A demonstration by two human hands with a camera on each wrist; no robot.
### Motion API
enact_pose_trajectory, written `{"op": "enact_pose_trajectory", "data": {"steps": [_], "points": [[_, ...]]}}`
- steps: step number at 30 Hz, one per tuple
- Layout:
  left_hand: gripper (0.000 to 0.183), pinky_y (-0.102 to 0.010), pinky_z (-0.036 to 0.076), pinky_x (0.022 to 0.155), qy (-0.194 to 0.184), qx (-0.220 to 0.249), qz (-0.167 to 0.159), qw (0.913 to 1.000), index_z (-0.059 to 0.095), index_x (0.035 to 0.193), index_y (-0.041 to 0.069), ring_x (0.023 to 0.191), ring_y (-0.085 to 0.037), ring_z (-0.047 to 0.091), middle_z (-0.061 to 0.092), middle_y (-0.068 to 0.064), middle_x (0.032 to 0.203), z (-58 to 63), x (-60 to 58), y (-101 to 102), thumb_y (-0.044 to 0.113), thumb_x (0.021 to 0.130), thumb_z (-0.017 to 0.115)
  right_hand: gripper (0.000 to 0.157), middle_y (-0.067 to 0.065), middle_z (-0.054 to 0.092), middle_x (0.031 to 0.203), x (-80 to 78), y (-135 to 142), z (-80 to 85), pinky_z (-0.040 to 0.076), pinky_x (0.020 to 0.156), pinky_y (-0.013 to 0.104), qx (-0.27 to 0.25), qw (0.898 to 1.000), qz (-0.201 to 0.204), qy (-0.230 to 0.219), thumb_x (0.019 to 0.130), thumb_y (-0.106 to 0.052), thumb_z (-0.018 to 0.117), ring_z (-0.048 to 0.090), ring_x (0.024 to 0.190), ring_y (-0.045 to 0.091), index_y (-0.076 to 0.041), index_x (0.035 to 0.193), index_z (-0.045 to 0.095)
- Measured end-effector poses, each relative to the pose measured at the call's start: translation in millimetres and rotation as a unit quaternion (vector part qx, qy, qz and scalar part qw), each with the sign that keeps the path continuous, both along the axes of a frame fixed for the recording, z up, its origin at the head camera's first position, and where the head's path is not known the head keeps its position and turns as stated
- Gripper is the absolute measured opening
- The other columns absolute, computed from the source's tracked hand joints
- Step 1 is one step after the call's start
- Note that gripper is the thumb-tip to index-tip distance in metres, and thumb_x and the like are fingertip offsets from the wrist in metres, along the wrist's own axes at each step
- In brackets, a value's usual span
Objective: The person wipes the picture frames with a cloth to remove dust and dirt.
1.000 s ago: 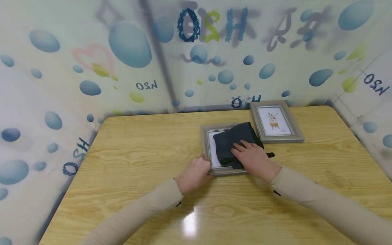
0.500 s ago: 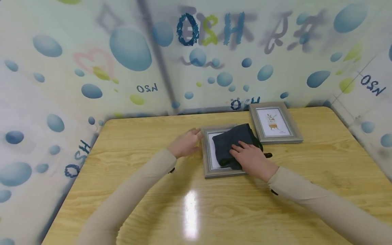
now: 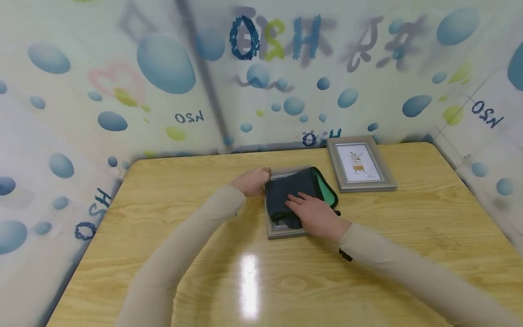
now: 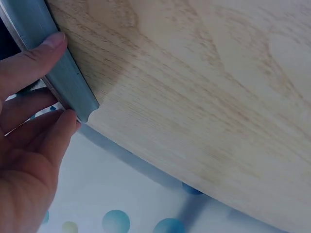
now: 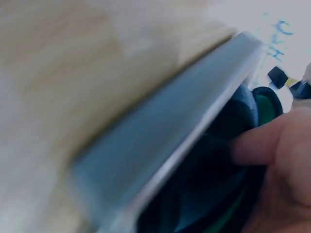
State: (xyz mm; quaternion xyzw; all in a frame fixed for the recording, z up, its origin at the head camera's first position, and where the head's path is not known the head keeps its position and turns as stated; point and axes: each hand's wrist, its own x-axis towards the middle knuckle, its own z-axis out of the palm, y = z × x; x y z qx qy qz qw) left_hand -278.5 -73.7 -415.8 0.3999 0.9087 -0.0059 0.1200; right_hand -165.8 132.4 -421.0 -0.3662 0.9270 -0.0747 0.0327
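Note:
A grey picture frame [image 3: 286, 234] lies near the middle of the table, most of its front hidden under a folded dark navy cloth [image 3: 288, 188] with black edging and a green inner side. My left hand [image 3: 251, 181] grips the frame at its far left corner. In the left wrist view, the thumb [image 4: 54, 41] lies on one face of the frame's side [image 4: 68, 82], with fingers on the other. With outstretched fingers, my right hand [image 3: 316, 215] presses the cloth against the frame. Blurred in the right wrist view, the right thumb [image 5: 252, 145] touches the cloth [image 5: 209, 174].
Behind and to the right, a second grey picture frame [image 3: 361, 163] with a potted-plant picture lies on the wooden table [image 3: 196, 268]. A patterned wall [image 3: 163, 104] runs along the table's back edge.
My left hand has gone from the frame's near left corner up to its far left corner. The right hand has slid the cloth leftward, and its green side now shows.

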Motion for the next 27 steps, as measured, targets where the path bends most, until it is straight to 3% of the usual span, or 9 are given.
{"op": "enact_pose_trajectory", "data": {"steps": [3, 5, 8, 11, 14, 16, 19, 23, 27], "points": [[0.014, -0.034, 0.053, 0.077, 0.014, -0.019, -0.012, 0.9996, 0.068, 0.101, -0.002, 0.091, -0.028, 0.063, 0.058, -0.016, 0.111, 0.0, -2.1, 2.9, -0.002, 0.088, 0.067, 0.042, 0.022, 0.049, 0.138, 0.4, -7.9, -2.8, 0.043, 0.099, 0.048, -0.035, 0.998, 0.038, -0.022, 0.092, 0.003, 0.057, 0.046, 0.125, 0.042, 0.004, 0.134, 0.052], [0.012, -0.034, 0.053, 0.076, 0.021, -0.022, -0.024, 0.9992, 0.068, 0.101, -0.002, 0.09, -0.028, 0.063, 0.058, -0.016, 0.11, -0.4, -3.4, 3.1, -0.003, 0.089, 0.065, 0.044, 0.02, 0.05, 0.138, 3.0, -9.1, -2.6, 0.044, 0.097, 0.047, -0.027, 0.999, 0.046, -0.009, 0.091, 0.001, 0.059, 0.047, 0.125, 0.04, 0.002, 0.134, 0.053], [0.014, -0.032, 0.054, 0.074, 0.029, -0.01, -0.04, 0.9987, 0.068, 0.098, -0.004, 0.087, -0.028, 0.064, 0.059, -0.017, 0.106, -1.5, -5.0, 0.6, 0.0, 0.086, 0.071, 0.042, 0.016, 0.055, 0.134, 10.9, -4.3, -0.4, 0.047, 0.094, 0.046, 0.034, 0.998, 0.015, 0.048, 0.09, -0.004, 0.065, 0.052, 0.121, 0.038, -0.002, 0.131, 0.057], [0.017, -0.03, 0.054, 0.072, 0.03, 0.006, -0.043, 0.9986, 0.069, 0.096, -0.006, 0.086, -0.027, 0.064, 0.059, -0.017, 0.103, -2.9, -6.6, -3.5, 0.0, 0.081, 0.075, 0.034, 0.015, 0.061, 0.124, 19.3, 2.5, 1.8, 0.048, 0.091, 0.047, 0.087, 0.989, -0.038, 0.115, 0.088, -0.006, 0.069, 0.057, 0.113, 0.037, -0.005, 0.121, 0.064], [0.019, -0.029, 0.054, 0.071, 0.021, 0.018, -0.033, 0.9991, 0.069, 0.096, -0.007, 0.086, -0.028, 0.064, 0.059, -0.017, 0.104, -1.5, -7.0, -5.6, -0.003, 0.078, 0.076, 0.026, 0.016, 0.064, 0.116, 21.2, 4.4, 3.6, 0.05, 0.087, 0.047, 0.092, 0.983, -0.066, 0.143, 0.086, -0.006, 0.071, 0.06, 0.106, 0.038, -0.004, 0.112, 0.067], [0.02, -0.03, 0.054, 0.072, 0.017, 0.018, -0.028, 0.9993, 0.07, 0.098, -0.006, 0.087, -0.028, 0.064, 0.059, -0.017, 0.105, 0.4, -7.0, -5.6, -0.003, 0.079, 0.075, 0.029, 0.017, 0.063, 0.119, 18.1, 1.1, 5.3, 0.051, 0.087, 0.047, 0.072, 0.99, -0.052, 0.113, 0.087, -0.004, 0.069, 0.059, 0.108, 0.039, -0.002, 0.115, 0.066], [0.017, -0.03, 0.055, 0.074, 0.017, 0.012, -0.032, 0.9993, 0.07, 0.099, -0.005, 0.087, -0.027, 0.065, 0.06, -0.016, 0.104, 2.2, -6.7, -4.7, -0.001, 0.083, 0.073, 0.034, 0.019, 0.058, 0.129, 9.8, -5.2, 4.6, 0.048, 0.093, 0.047, 0.019, 1.0, -0.003, 0.024, 0.091, 0.0, 0.062, 0.054, 0.117, 0.04, 0.001, 0.125, 0.061], [0.011, -0.031, 0.055, 0.072, 0.026, 0.007, -0.043, 0.9987, 0.07, 0.097, -0.003, 0.084, -0.027, 0.065, 0.061, -0.016, 0.1, 3.3, -6.5, -4.1, -0.006, 0.088, 0.065, 0.04, 0.017, 0.053, 0.136, 1.6, -5.2, 0.6, 0.041, 0.101, 0.045, -0.051, 0.994, 0.07, -0.066, 0.093, 0.005, 0.052, 0.047, 0.126, 0.037, 0.001, 0.132, 0.056], [0.013, -0.031, 0.055, 0.07, 0.029, 0.014, -0.042, 0.9986, 0.069, 0.096, -0.005, 0.083, -0.027, 0.065, 0.061, -0.015, 0.098, 2.9, -7.7, -4.1, -0.008, 0.084, 0.066, 0.044, 0.011, 0.053, 0.138, 2.6, 5.3, -0.5, 0.042, 0.101, 0.043, -0.05, 0.989, 0.113, -0.076, 0.091, 0.007, 0.05, 0.046, 0.128, 0.032, -0.003, 0.133, 0.056]]}}
